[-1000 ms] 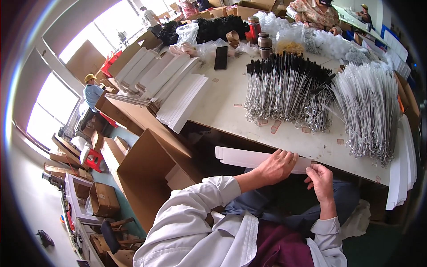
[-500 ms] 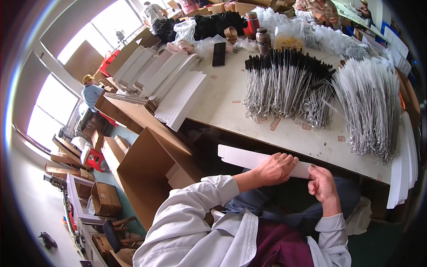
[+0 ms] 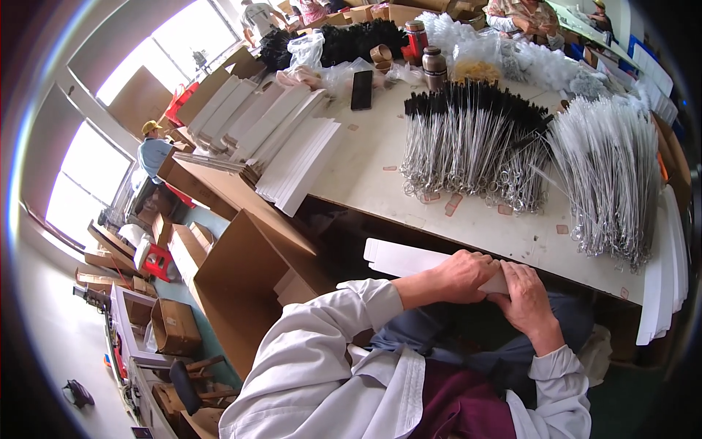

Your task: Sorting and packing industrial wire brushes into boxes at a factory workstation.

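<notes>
A long, narrow white cardboard box (image 3: 402,257) lies across my lap at the table's near edge, its left end sticking out with end flaps showing. My left hand (image 3: 468,276) is wrapped over the middle of it from above. My right hand (image 3: 525,294) is closed around the right end, its fingers over the top and the thumb below. The two hands touch or nearly touch, and they hide that end of the box. Beyond them on the table stand bunched wire brushes with black bristles (image 3: 468,132) and ring ends, beside brushes with white bristles (image 3: 607,168).
Flat white boxes (image 3: 300,157) are stacked at the table's left, and more white boxes (image 3: 662,271) at its right edge. A phone (image 3: 361,90), a flask (image 3: 433,67) and a red canister (image 3: 416,40) stand farther back. An open brown carton (image 3: 241,293) is left of me. Other people work beyond.
My right hand has moved from pinching the box's right end to closing over it, next to my left hand. The left hand has shifted slightly right along the box.
</notes>
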### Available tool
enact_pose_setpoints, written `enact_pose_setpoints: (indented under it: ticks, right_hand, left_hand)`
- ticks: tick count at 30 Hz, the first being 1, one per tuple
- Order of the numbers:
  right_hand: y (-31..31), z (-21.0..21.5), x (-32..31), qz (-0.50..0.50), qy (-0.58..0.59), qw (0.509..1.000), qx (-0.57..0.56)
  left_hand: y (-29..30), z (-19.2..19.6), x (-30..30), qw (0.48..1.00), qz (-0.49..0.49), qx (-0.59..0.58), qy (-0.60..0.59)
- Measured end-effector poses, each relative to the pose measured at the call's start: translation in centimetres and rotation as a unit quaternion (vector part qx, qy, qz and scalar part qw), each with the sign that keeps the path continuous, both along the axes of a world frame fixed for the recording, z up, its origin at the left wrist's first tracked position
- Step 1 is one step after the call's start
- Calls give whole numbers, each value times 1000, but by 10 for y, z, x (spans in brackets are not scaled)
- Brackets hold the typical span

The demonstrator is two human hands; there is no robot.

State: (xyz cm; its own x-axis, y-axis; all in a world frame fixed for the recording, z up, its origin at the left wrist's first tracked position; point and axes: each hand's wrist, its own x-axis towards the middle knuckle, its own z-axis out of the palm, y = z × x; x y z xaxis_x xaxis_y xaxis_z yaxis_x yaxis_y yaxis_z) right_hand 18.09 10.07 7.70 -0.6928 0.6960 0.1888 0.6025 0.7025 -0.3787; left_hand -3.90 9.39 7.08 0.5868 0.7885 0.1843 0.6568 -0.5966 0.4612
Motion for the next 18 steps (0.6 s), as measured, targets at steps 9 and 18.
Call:
enact_pose_setpoints:
  ticks: [9, 18]
  right_hand:
    - [4, -6, 3, 28, -7, 999, 24]
    - [3, 7, -8, 34, -26, 998, 53]
  left_hand:
    - [-4, -2, -11, 999, 8, -23, -22]
    - [-3, 1, -22, 1000, 10, 4, 6]
